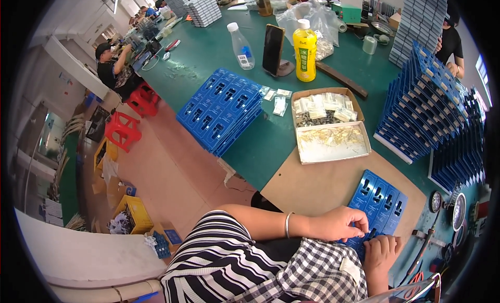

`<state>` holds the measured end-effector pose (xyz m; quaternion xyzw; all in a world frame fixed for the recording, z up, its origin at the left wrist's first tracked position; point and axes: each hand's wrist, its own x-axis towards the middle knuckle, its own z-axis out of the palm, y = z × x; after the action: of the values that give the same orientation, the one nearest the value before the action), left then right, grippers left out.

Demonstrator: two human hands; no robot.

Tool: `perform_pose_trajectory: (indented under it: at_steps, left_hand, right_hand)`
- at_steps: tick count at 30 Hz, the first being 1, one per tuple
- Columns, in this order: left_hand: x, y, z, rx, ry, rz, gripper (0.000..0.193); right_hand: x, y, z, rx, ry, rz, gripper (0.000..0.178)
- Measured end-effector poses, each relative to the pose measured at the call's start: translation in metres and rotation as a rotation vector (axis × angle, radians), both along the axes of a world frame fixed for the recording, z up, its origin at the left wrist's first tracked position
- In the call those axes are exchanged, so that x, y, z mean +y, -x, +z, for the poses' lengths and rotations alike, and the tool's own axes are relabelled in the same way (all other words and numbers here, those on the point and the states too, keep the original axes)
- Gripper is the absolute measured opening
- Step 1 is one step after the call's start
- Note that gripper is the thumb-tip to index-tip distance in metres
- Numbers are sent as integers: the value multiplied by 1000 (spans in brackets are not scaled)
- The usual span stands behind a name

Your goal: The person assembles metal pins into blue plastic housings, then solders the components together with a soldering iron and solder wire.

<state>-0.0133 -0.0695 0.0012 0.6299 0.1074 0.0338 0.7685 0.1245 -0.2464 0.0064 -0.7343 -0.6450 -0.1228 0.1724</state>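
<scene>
Left hand point(341, 224), right hand point(382, 252) at blue board point(378, 206) — state of each grip unclear

The hands point(341, 223) hide parts of the blue board point(382, 215)

Even, fairly bright indoor light on my left hand point(344, 223) and right hand point(382, 252), a tube light point(115, 1) glowing upper left, window point(484, 81) pale at far right, both hands acceptably sharp, distant background soft, fisheye edges bent, black vignetted corners.
</scene>
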Motion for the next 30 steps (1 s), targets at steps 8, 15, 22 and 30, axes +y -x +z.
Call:
perform_pose_trajectory:
  at_steps: [8,15,22,30]
  left_hand:
    - [0,-1,-1,-28,-7,9,11]
    - [2,0,3,8,59,27,12]
    - [0,-6,1,-1,117,-6,10]
    - [2,-3,5,-18,128,27,11]
  right_hand:
    - [-2,-5,2,-49,74,8,21]
    - [-14,-5,4,-42,31,37,19]
    - [-18,-2,4,43,22,28,18]
    - [-20,-3,-2,-47,4,55,23]
